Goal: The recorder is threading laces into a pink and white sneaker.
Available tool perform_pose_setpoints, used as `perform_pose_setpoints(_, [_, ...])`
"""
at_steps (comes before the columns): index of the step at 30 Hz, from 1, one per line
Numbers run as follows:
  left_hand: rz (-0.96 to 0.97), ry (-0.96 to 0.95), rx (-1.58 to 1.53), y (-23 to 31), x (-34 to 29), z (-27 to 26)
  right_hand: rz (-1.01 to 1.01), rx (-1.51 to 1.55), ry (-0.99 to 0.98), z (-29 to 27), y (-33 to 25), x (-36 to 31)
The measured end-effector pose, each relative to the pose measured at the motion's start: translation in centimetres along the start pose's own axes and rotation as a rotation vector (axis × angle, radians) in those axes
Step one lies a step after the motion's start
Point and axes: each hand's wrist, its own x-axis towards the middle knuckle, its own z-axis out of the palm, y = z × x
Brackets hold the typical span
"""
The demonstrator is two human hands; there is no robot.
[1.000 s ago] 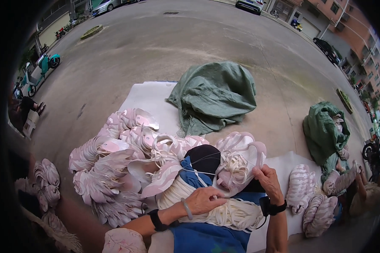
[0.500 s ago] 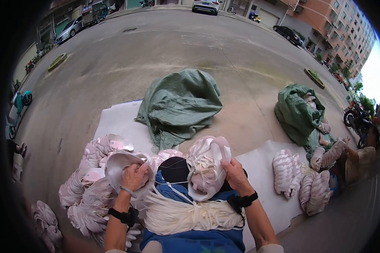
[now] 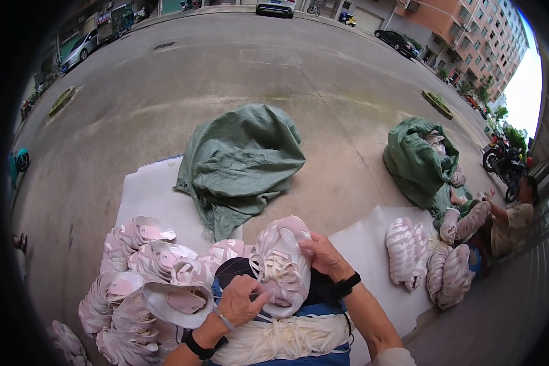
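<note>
A pink-and-white shoe upper [image 3: 285, 253] with cream laces stands over my lap, toe pointing away. My right hand [image 3: 327, 257] grips its right side near the toe, thumb and fingers closed on the edge. At the upper's near left side, my left hand [image 3: 244, 300] has its fingers pinched together; whether a lace end is between them is too small to see. Another shoe upper [image 3: 183, 303], its opening up, lies just left of that hand. A bundle of cream shoelaces [image 3: 280, 341] lies across the blue cloth [image 3: 326, 306] on my lap.
Several stacked shoe uppers [image 3: 119, 299] pile up on my left. A green woven sack [image 3: 241, 161] lies ahead on white sheeting [image 3: 146, 192]. To the right are more bundled uppers [image 3: 407, 250], another green sack [image 3: 412, 165] and a seated person [image 3: 512, 222].
My left hand has left the upper on the left pile and moved right to the laced one. My right hand still holds that upper, now slightly lower in view. The view has shifted a little.
</note>
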Motion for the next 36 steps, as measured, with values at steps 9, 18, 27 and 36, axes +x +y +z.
perform_pose_setpoints(9, [-0.237,-0.170,-0.090,2.8,0.5,2.5,-0.574,-0.894,-0.167,5.2,-1.0,-0.8])
perform_pose_setpoints(18, [-0.484,0.036,-0.810,1.8,-0.4,1.7,-0.112,-0.137,-0.022,3.5,-0.7,-3.6])
perform_pose_setpoints(27, [-0.525,0.453,-1.402,1.8,1.1,-2.7,-0.685,-0.998,0.330,2.6,4.0,-2.3])
perform_pose_setpoints(36, [-0.456,0.851,-1.280,-19.6,-17.7,-7.6,-0.646,-1.272,0.234,5.8,5.1,-5.9])
